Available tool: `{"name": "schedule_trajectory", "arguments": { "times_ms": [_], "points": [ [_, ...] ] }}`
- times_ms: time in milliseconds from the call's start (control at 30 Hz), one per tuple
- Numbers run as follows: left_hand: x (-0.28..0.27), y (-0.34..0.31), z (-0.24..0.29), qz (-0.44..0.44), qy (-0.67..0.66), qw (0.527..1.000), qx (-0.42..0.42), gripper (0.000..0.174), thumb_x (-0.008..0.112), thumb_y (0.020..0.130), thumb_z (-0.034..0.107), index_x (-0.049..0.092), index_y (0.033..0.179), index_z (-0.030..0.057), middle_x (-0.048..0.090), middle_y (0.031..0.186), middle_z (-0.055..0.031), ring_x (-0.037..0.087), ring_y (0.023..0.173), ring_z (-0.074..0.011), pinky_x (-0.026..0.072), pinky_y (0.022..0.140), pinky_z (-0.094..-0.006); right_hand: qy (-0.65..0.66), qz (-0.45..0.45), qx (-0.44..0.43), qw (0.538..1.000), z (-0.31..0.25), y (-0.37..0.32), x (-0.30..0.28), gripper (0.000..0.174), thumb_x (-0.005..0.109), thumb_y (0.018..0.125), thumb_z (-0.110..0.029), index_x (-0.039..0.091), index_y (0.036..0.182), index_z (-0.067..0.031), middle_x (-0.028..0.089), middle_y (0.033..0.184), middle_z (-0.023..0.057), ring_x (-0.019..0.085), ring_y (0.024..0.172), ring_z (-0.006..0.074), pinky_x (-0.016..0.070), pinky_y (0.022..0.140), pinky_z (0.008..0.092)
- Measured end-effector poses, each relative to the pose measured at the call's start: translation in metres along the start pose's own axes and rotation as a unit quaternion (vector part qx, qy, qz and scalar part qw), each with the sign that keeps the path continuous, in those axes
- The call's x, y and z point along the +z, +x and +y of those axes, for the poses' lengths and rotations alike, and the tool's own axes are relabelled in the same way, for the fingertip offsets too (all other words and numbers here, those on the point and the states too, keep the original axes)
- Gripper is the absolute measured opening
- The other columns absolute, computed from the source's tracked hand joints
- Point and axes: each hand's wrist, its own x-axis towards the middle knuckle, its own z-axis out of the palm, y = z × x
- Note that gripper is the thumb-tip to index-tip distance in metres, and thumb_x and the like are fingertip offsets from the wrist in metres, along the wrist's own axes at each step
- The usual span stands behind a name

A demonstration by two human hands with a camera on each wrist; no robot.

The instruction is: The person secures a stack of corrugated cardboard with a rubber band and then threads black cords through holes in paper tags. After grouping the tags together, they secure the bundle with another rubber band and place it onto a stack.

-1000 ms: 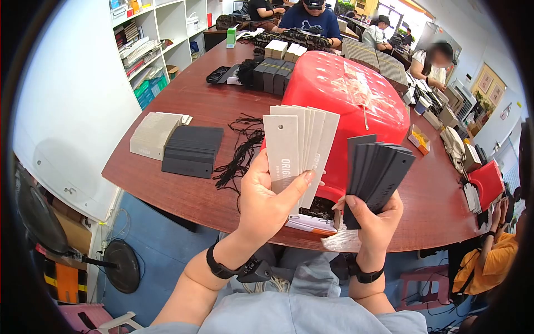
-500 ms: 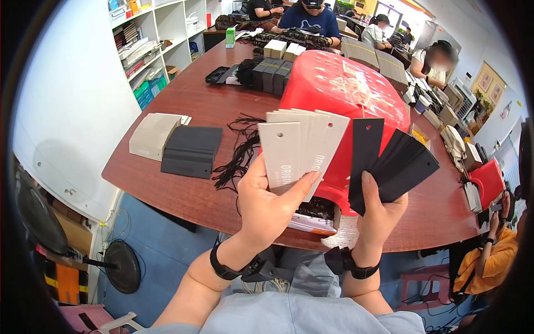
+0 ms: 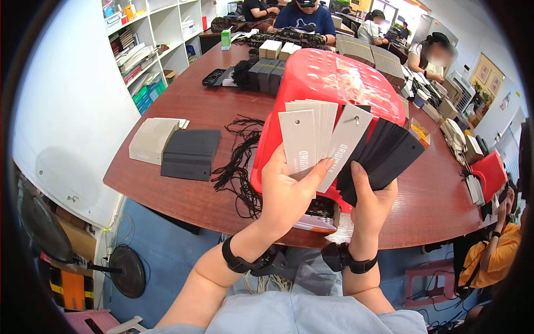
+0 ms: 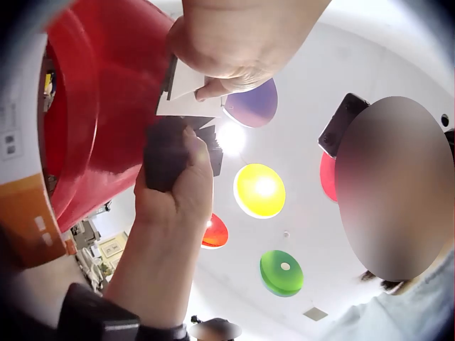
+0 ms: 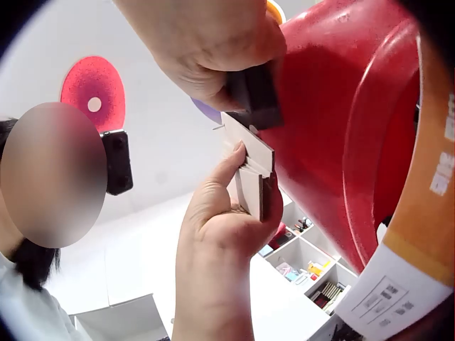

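My left hand (image 3: 289, 192) grips a fan of light grey hang tags (image 3: 299, 131), each with a hole near its top and printed lettering. The front grey tag (image 3: 346, 147) slants to the right, overlapping a black tag; a thin prong shows at its hole. In my right hand (image 3: 370, 203) is a spread fan of black hang tags (image 3: 396, 153), pinched under the thumb. Both hands are close together before a red plastic stool (image 3: 311, 83) with tape on it. In the right wrist view the prong (image 5: 218, 127) sticks out past the grey tags.
Left on the table lie a grey tag stack (image 3: 153, 139) and a black tag stack (image 3: 191, 153). Black cords (image 3: 242, 147) lie beside the stool. An open box (image 3: 316, 222) sits under its near edge. Banded bundles (image 3: 267, 75) stand farther back, with people seated beyond.
My left hand has shifted right and slightly up, bringing its front grey tag over the black one in my right hand. Both fans spread out earlier; the right hand has moved slightly left.
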Motion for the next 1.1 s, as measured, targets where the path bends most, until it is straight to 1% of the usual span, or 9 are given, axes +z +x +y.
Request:
{"name": "schedule_trajectory", "arguments": {
  "times_ms": [200,300,333,367,500,600,700,900,1100],
  "points": [
    [-0.003,0.0,-0.003,0.064,0.029,0.998,0.008,0.023,0.063,0.076,0.0,0.053,0.097,-0.0021,0.062,0.087,-0.0067,0.057,0.073,-0.0081,0.0464,0.064,-0.0216,-0.053,0.085,-0.025,0.995,-0.008,-0.001,-0.024,0.01,0.065,0.072,0.002,0.062,0.082,0.0029,0.062,0.075,0.0035,0.054,0.064,0.0065,0.0424,0.058,0.0198],
    [-0.012,-0.007,0.008,0.077,0.027,0.997,0.009,0.021,0.064,0.076,0.001,0.054,0.094,-0.0021,0.062,0.084,-0.0059,0.055,0.069,-0.0072,0.0458,0.061,-0.0205,-0.056,0.065,-0.028,0.996,-0.023,-0.005,-0.033,0.01,0.065,0.071,0.004,0.061,0.08,0.0032,0.062,0.076,0.0051,0.055,0.064,0.0072,0.0428,0.058,0.0195],
    [-0.016,-0.009,0.011,0.06,0.044,0.997,-0.005,0.021,0.064,0.076,0.001,0.054,0.094,-0.0021,0.061,0.083,-0.0057,0.054,0.068,-0.0069,0.0455,0.06,-0.02,-0.061,0.009,-0.013,0.998,-0.029,-0.008,-0.032,0.012,0.064,0.071,0.005,0.06,0.082,0.0037,0.062,0.077,0.0064,0.056,0.065,0.0083,0.0439,0.06,0.0201],
    [-0.019,-0.01,0.013,0.044,0.074,0.996,-0.014,0.026,0.064,0.075,0.001,0.052,0.098,-0.0026,0.061,0.087,-0.0075,0.057,0.073,-0.0085,0.0464,0.064,-0.0213,-0.065,-0.048,0.003,0.997,-0.032,-0.011,-0.03,0.014,0.063,0.071,0.006,0.058,0.083,0.0041,0.062,0.078,0.0076,0.057,0.066,0.0093,0.0451,0.061,0.0206],
    [-0.013,-0.009,0.019,0.036,0.073,0.996,0.036,0.029,0.063,0.075,-0.001,0.05,0.1,-0.0033,0.061,0.091,-0.0096,0.058,0.079,-0.0105,0.0469,0.069,-0.023,0.02,-0.108,0.028,0.994,-0.029,-0.004,-0.008,0.022,0.061,0.072,0.007,0.054,0.093,0.0049,0.063,0.08,0.0087,0.06,0.072,0.013,0.0481,0.068,0.0238],
    [-0.012,-0.01,0.022,0.065,0.036,0.996,0.046,0.027,0.062,0.075,-0.002,0.05,0.1,-0.004,0.062,0.092,-0.011,0.059,0.082,-0.0122,0.0467,0.073,-0.0242,0.028,-0.127,0.039,0.991,-0.026,-0.001,-0.003,0.018,0.062,0.073,0.004,0.056,0.09,0.0046,0.063,0.08,0.0082,0.059,0.071,0.0111,0.0469,0.065,0.0223],
    [-0.016,-0.011,0.02,0.054,0.04,0.997,0.048,0.028,0.062,0.075,-0.003,0.049,0.1,-0.0041,0.061,0.093,-0.0116,0.059,0.082,-0.0121,0.0469,0.072,-0.0242,-0.034,-0.127,0.0,0.991,-0.024,0.0,-0.004,0.015,0.065,0.073,0.001,0.058,0.086,0.0043,0.063,0.079,0.0075,0.056,0.069,0.0089,0.0449,0.063,0.0208],
    [-0.016,-0.011,0.023,0.051,0.04,0.997,0.048,0.028,0.063,0.075,-0.002,0.049,0.1,-0.0044,0.061,0.093,-0.0117,0.058,0.082,-0.0122,0.0471,0.072,-0.0242,-0.008,-0.056,0.01,0.998,-0.022,0.004,0.001,0.012,0.066,0.073,-0.001,0.06,0.083,0.0029,0.062,0.077,0.0046,0.054,0.067,0.0066,0.0428,0.06,0.0197],
    [-0.01,-0.012,0.021,0.023,0.038,0.998,0.05,0.029,0.064,0.075,-0.002,0.051,0.1,-0.004,0.061,0.094,-0.011,0.058,0.084,-0.0122,0.0469,0.073,-0.0244,-0.023,-0.075,-0.003,0.997,-0.024,0.008,0.007,0.012,0.067,0.072,-0.002,0.06,0.082,0.0022,0.062,0.076,0.0034,0.053,0.066,0.0059,0.0424,0.06,0.0193]
  ]
}}
